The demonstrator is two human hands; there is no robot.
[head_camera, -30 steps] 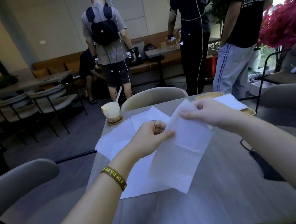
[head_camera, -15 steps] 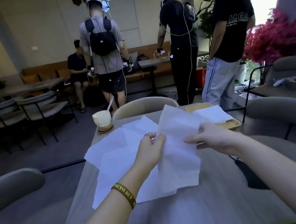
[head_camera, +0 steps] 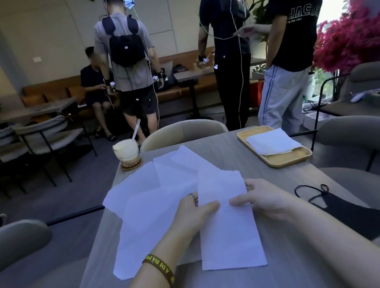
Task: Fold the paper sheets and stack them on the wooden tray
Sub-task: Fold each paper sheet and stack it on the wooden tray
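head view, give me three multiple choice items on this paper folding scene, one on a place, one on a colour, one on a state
1. Where is the wooden tray?
A. far right of the table
B. near left corner
C. on a chair

2. What colour is the wristband on the left arm?
A. red
B. dark with yellow lettering
C. white

3. How is the folded sheet held?
A. left hand only
B. lying untouched
C. pinched by both hands

Answers:
1. A, it sits far right with folded paper on it.
2. B, yellow letters show on a dark band.
3. C, the right hand and left thumbs press it from each side.
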